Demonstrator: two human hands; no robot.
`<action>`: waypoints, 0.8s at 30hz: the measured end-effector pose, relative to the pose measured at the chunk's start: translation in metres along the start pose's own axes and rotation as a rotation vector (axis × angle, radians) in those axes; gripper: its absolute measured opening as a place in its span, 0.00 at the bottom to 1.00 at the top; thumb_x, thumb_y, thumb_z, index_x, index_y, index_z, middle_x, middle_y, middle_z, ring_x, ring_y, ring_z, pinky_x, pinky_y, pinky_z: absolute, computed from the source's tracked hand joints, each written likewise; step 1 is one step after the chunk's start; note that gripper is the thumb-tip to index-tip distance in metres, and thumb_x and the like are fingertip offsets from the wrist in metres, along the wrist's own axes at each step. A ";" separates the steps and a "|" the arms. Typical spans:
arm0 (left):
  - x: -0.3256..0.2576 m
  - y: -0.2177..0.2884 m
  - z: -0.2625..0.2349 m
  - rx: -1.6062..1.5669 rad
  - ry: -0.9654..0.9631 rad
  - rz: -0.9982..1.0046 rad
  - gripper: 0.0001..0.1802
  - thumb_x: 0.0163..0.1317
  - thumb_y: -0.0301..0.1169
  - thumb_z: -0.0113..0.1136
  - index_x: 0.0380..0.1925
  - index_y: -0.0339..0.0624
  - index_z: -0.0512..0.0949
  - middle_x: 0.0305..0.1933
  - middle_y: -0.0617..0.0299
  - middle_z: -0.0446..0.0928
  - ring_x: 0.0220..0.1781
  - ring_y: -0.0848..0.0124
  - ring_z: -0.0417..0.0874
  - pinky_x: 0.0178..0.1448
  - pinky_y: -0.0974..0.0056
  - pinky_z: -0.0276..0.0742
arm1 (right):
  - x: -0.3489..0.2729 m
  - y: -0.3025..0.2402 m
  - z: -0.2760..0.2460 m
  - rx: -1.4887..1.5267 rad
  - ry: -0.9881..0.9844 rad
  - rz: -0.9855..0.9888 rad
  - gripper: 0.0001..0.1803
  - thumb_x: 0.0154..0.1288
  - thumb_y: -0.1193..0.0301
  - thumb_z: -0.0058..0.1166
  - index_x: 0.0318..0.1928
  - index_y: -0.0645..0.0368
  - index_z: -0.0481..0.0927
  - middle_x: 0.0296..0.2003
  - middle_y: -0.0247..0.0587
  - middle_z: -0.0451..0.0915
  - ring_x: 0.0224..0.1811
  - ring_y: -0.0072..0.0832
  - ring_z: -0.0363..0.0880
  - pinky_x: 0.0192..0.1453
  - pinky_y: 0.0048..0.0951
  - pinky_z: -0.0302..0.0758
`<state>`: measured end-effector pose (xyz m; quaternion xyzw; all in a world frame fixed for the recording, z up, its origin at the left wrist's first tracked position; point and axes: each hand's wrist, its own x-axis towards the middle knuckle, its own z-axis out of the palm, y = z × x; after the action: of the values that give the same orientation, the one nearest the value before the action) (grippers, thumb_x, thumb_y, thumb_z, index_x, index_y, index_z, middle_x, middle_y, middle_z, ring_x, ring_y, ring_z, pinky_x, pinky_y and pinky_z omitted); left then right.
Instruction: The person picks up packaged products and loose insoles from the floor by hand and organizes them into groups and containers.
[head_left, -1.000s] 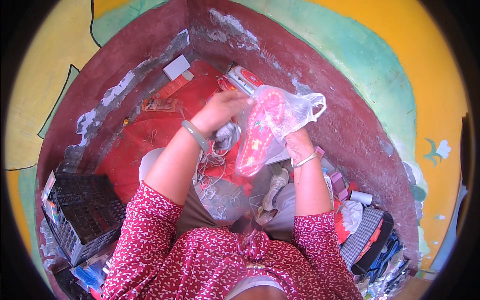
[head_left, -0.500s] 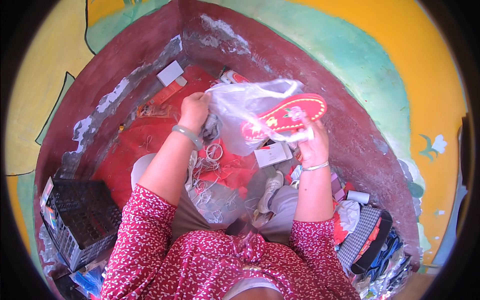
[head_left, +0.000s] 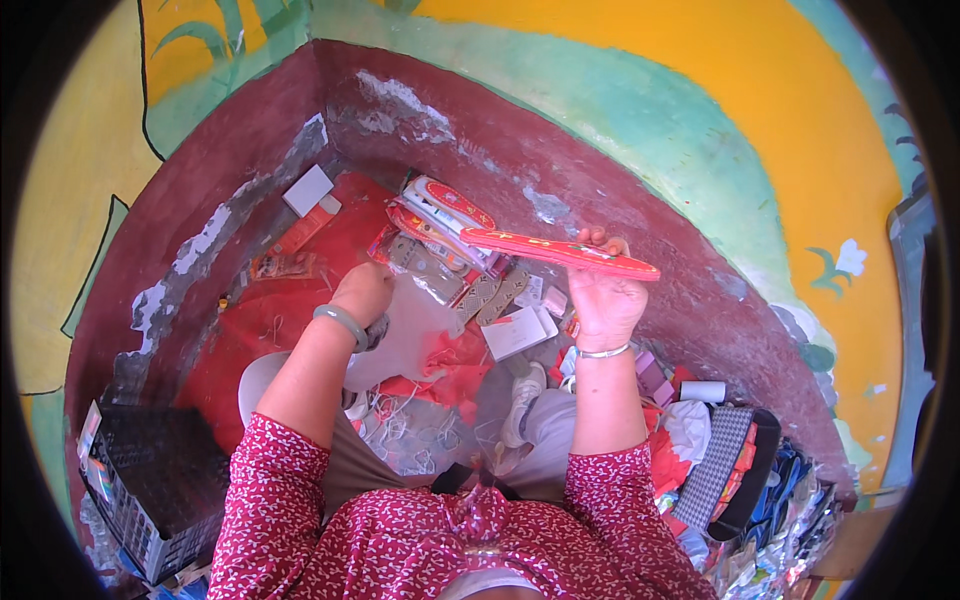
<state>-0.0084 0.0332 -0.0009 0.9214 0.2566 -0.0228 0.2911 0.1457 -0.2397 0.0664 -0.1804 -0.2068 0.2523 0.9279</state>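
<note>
My right hand is raised at the right of the middle and grips a red embroidered insole, seen nearly edge-on. My left hand is closed on a thin, see-through plastic bag that hangs down beside it. A bunched grey piece shows just under this hand; its kind cannot be made out. Beyond both hands, another red insole lies on a pile of insoles against the wall. Patterned brown insoles rest near that pile.
A black plastic crate stands at my left. White boxes lie ahead, among tangled white string and a red sheet. On my right, a black-rimmed container is beside packaged goods. A peeling maroon wall corner closes off the far side.
The insole has left the plastic bag's opening and tilted from face-on to nearly edge-on in my right hand. My left hand has drawn the bag down and toward me.
</note>
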 end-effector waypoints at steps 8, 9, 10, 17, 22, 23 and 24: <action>-0.010 0.032 -0.022 -0.575 0.103 0.230 0.18 0.56 0.36 0.59 0.45 0.39 0.76 0.37 0.53 0.79 0.38 0.64 0.80 0.42 0.63 0.74 | -0.001 0.020 0.006 -0.010 -0.036 0.036 0.12 0.51 0.68 0.59 0.31 0.62 0.74 0.41 0.46 0.73 0.51 0.38 0.69 0.64 0.39 0.59; -0.012 0.038 -0.030 -0.719 0.042 0.245 0.19 0.57 0.35 0.59 0.47 0.39 0.75 0.36 0.58 0.79 0.36 0.70 0.80 0.41 0.66 0.75 | -0.002 0.023 0.006 -0.026 -0.028 0.066 0.12 0.50 0.67 0.59 0.31 0.62 0.74 0.40 0.46 0.73 0.50 0.38 0.69 0.63 0.39 0.60; -0.012 0.039 -0.029 -0.751 -0.004 0.324 0.19 0.57 0.35 0.60 0.48 0.39 0.75 0.36 0.60 0.79 0.35 0.73 0.79 0.40 0.67 0.74 | -0.003 0.027 0.007 -0.042 -0.020 0.097 0.13 0.50 0.66 0.59 0.31 0.61 0.74 0.39 0.46 0.73 0.49 0.38 0.69 0.62 0.39 0.61; -0.031 0.066 -0.028 -0.607 -0.632 0.539 0.35 0.48 0.38 0.69 0.56 0.39 0.68 0.36 0.62 0.77 0.37 0.76 0.75 0.43 0.69 0.72 | -0.006 0.054 -0.001 -0.106 -0.041 0.314 0.16 0.48 0.62 0.60 0.32 0.60 0.72 0.33 0.45 0.75 0.44 0.38 0.73 0.56 0.40 0.66; -0.036 0.078 -0.022 -0.715 -0.787 0.310 0.29 0.53 0.38 0.65 0.52 0.38 0.70 0.43 0.62 0.77 0.44 0.77 0.75 0.49 0.69 0.70 | -0.009 0.065 0.017 -0.315 0.218 0.376 0.28 0.53 0.61 0.58 0.53 0.55 0.67 0.44 0.47 0.75 0.50 0.40 0.73 0.52 0.40 0.70; -0.029 0.071 -0.009 -0.800 -0.768 0.289 0.28 0.54 0.38 0.64 0.52 0.38 0.70 0.43 0.63 0.76 0.45 0.77 0.74 0.50 0.69 0.70 | -0.008 0.063 0.010 -0.297 0.186 0.481 0.36 0.54 0.62 0.59 0.63 0.49 0.58 0.50 0.47 0.72 0.52 0.38 0.72 0.53 0.40 0.70; -0.028 0.071 -0.005 -0.886 -0.755 0.266 0.27 0.55 0.38 0.64 0.52 0.37 0.70 0.44 0.63 0.76 0.45 0.77 0.74 0.51 0.70 0.69 | -0.010 0.066 0.013 -0.409 0.168 0.490 0.37 0.54 0.63 0.59 0.63 0.48 0.57 0.50 0.46 0.72 0.51 0.36 0.72 0.53 0.39 0.70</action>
<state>0.0016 -0.0265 0.0454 0.6645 0.0028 -0.2028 0.7192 0.1051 -0.1887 0.0452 -0.4276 -0.1266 0.4057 0.7978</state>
